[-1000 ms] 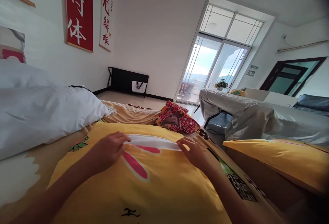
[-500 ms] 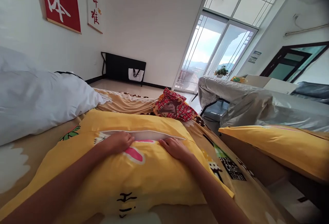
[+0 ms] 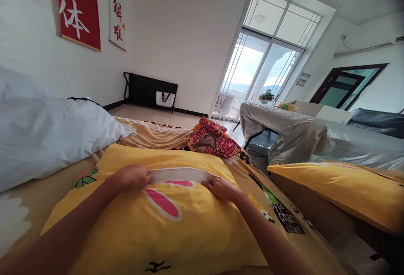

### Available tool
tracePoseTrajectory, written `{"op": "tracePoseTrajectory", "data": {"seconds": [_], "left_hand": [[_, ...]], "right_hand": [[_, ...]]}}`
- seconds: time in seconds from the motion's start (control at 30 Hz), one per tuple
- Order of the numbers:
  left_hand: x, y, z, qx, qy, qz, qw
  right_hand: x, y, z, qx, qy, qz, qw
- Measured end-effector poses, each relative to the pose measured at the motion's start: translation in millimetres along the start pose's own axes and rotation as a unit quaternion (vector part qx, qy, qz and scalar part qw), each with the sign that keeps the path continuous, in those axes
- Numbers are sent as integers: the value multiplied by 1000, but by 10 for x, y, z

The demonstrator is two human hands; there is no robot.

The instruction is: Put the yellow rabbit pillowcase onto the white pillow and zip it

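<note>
A yellow pillow in a pillowcase (image 3: 202, 224) with pink rabbit-ear shapes and black lettering lies in front of me. Across its upper part the pillowcase opening gapes, showing the white pillow (image 3: 179, 174) inside. At the left end of this gap my left hand (image 3: 134, 177) is closed on the pillowcase edge, its fingertips partly hidden. My right hand (image 3: 222, 187) grips the edge at the right end, thumb toward the gap and fingers curled over the cloth.
The pillow rests on a patterned tan blanket (image 3: 158, 136). A white bundled quilt (image 3: 57, 132) lies left, a red checked cloth (image 3: 214, 138) beyond. At right are another yellow pillow (image 3: 334, 186) and a plastic-covered table (image 3: 284, 119). A black folded panel (image 3: 142, 89) leans against the wall.
My left hand has shifted left along the opening and its fingers have curled in. The right hand has moved slightly right. The gap looks wider, and the view has tilted up a little.
</note>
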State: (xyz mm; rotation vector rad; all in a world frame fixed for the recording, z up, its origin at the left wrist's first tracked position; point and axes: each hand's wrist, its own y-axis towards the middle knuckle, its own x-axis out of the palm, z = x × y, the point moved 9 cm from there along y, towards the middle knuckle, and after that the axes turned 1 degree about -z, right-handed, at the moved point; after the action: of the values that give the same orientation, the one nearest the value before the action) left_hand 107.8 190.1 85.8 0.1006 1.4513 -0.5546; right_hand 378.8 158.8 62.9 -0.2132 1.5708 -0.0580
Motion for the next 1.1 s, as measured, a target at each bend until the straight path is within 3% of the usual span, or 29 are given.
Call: {"op": "tracePoseTrajectory", "data": {"seconds": [0.13, 0.2, 0.27, 0.37, 0.47, 0.57, 0.67, 0.8, 1.0, 1.1], "left_hand": [[31, -5, -133, 12, -33, 29, 999], [65, -36, -216, 22, -77, 47, 996], [78, -76, -276, 38, -112, 63, 991], [49, -154, -336, 54, -115, 76, 989], [-29, -271, -429, 60, -168, 77, 981], [-152, -413, -562, 92, -253, 82, 960], [-238, -516, -785, 94, -288, 101, 948], [-151, -549, -1034, 47, -236, 98, 966], [-27, -560, -999, 36, -190, 57, 980], [-32, -553, -957, 39, -191, 55, 979]], "right_hand": [[-251, -124, -110, 41, -55, -33, 997], [-472, -249, -331, 68, -96, -24, 993], [-700, -337, -782, 44, -120, 9, 992], [-869, -335, -1747, -105, -83, 95, 987], [-663, -110, -2328, -169, 13, 146, 975], [-253, 240, -2419, -140, 81, 151, 975], [-65, 404, -2344, -123, 121, 171, 970], [-176, 324, -2287, -133, 162, 225, 952], [-486, -86, -2446, -237, 188, 377, 875], [-493, -235, -2609, -304, 181, 387, 852]]}}
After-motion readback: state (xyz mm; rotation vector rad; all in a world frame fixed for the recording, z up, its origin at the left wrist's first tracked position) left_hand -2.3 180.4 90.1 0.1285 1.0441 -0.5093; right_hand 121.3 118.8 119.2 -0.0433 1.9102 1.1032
